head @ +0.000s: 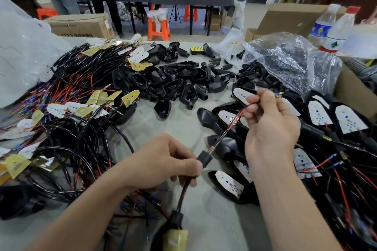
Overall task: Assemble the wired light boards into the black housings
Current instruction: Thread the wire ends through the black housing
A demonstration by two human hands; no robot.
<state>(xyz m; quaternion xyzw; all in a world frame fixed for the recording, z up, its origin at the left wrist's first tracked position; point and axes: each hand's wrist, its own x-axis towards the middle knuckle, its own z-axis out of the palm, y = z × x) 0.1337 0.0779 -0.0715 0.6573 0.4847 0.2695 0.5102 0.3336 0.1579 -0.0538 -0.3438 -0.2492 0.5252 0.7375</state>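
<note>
My left hand (163, 161) pinches a small black threaded stem piece (204, 158) through which a sleeved wire runs. My right hand (271, 124) pinches the red and black wire ends (252, 104), whose blue and brass terminal (279, 94) sticks out past my fingers. The wire hangs below my left hand to a yellow-backed light board (175, 238) at the bottom edge. Empty black housings (163, 83) lie piled in the middle. Housings with white boards fitted (318, 114) lie at the right. A tangle of wired boards (81, 91) covers the left.
A clear plastic bag of small black parts (281, 61) sits at the back right, beside two water bottles (334, 30) and cardboard boxes (289, 20). A white plastic bag (22, 57) bulges at the left. People stand at tables beyond, with orange stools (159, 26).
</note>
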